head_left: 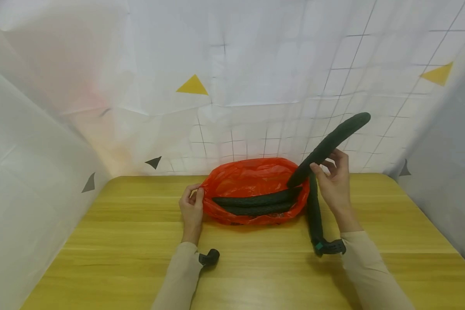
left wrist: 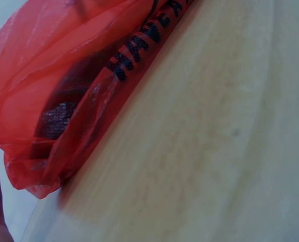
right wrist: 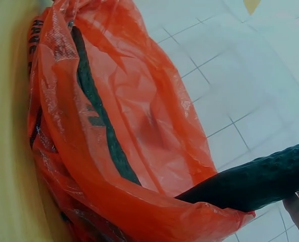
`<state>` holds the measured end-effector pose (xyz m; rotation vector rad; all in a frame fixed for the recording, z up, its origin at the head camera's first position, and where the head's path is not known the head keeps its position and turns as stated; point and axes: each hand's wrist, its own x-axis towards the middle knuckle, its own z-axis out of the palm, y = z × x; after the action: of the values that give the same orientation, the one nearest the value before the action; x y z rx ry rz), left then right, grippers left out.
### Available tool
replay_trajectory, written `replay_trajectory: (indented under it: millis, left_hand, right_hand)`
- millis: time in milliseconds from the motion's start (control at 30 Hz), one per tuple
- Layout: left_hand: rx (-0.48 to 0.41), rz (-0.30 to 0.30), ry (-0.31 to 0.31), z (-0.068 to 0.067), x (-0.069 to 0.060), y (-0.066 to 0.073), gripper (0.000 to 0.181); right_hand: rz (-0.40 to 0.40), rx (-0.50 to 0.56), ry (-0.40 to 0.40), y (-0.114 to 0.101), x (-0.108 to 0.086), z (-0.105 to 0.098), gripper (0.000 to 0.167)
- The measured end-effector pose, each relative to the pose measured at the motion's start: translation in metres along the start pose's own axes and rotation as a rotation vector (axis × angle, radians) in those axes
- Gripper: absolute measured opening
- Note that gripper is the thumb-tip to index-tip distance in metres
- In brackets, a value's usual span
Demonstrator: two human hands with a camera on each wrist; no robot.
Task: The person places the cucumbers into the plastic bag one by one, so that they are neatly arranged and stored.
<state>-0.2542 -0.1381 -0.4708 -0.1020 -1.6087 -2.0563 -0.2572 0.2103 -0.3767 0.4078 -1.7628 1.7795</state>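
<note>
Long dark-green cucumber (head_left: 329, 145), centre right, pinched in your right grip (head_left: 336, 183); red plastic bag (head_left: 252, 176), left grip (head_left: 191, 207) pinching it: hold its mouth wide.

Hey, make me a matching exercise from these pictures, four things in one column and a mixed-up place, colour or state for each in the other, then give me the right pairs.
Column one:
1. Left hand
2. Right hand
3. Plastic bag
4. Yellow triangles

Column two:
A. Red, mouth open
B. On the white backdrop
C. Holds a slanted cucumber
D. Grips the bag's edge

Pairs: 1-D, 2-C, 3-A, 4-B
</note>
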Motion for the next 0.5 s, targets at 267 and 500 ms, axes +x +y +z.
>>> replay_trajectory:
  millis: [267,500]
  left_hand:
    - [-0.006,-0.015,-0.015,0.003,-0.005,0.018,0.025]
    - [0.016,-0.010,-0.013,0.005,-0.007,0.024,0.023]
  right_hand:
    - [-0.036,-0.040,-0.051,-0.016,-0.004,0.011,0.052]
    - [-0.047,-0.175,-0.124,-0.022,-0.007,0.017,0.051]
